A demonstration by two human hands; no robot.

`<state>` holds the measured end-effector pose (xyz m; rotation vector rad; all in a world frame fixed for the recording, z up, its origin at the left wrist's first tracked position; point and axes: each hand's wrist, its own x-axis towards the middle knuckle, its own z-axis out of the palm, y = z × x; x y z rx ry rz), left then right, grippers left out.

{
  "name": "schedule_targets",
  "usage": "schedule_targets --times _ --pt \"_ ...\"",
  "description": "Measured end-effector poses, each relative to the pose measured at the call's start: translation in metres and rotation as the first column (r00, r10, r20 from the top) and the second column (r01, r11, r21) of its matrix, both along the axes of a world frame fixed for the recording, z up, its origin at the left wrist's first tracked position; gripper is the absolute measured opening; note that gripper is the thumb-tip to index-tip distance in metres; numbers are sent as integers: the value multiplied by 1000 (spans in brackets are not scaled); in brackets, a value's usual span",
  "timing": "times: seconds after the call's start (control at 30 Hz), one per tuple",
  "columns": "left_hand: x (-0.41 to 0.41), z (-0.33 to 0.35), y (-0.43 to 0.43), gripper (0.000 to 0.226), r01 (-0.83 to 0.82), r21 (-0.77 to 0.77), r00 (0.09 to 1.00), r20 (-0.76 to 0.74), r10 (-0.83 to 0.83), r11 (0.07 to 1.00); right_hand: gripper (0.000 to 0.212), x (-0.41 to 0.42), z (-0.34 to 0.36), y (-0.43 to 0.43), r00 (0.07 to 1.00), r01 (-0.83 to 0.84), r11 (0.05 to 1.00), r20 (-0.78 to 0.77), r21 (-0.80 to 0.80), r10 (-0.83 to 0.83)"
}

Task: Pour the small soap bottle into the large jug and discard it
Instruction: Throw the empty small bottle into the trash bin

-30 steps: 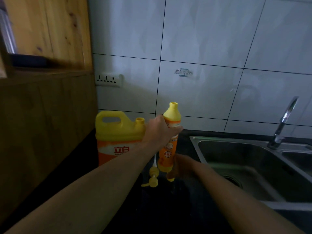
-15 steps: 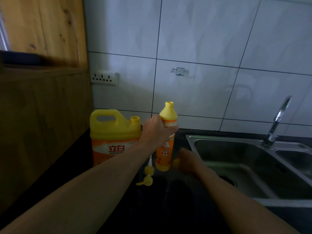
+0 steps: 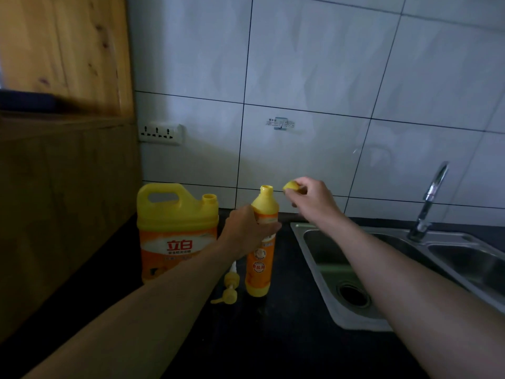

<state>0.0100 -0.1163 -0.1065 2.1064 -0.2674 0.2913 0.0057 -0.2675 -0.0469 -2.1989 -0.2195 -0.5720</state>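
Note:
The small orange soap bottle [image 3: 259, 266] stands upright on the dark counter, its yellow neck uncapped. My left hand [image 3: 247, 231] grips it around the shoulder. My right hand [image 3: 310, 195] is raised just right of the bottle's mouth and pinches a small yellow cap [image 3: 290, 186]. The large yellow and orange jug [image 3: 176, 231] stands to the left of the bottle, against the wall, with its spout open.
A yellow pump dispenser [image 3: 229, 288] lies on the black counter [image 3: 246, 337] in front of the jug and bottle. A steel double sink [image 3: 322, 255] with a tap [image 3: 429, 201] is on the right. A wooden cabinet [image 3: 62, 187] stands on the left. A wall socket [image 3: 160, 133] sits above the jug.
My right hand rose from low beside the bottle's base to near its mouth and now holds the yellow cap. The bottle's neck is now open. My left hand kept its grip.

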Motion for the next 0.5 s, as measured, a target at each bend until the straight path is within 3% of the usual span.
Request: schedule_targets --times 0.1,0.2,0.5 --pt "2 -4 -2 47 29 -3 998 -58 -29 1000 27 -4 8 4 993 -110 994 -29 29 111" --pt "2 -3 -4 49 48 -33 994 -93 -51 998 23 -4 11 10 987 -152 988 -47 8 152" --pt "-4 -1 -3 53 112 18 989 -100 -109 994 35 -5 29 23 977 -213 895 -70 -392 202"
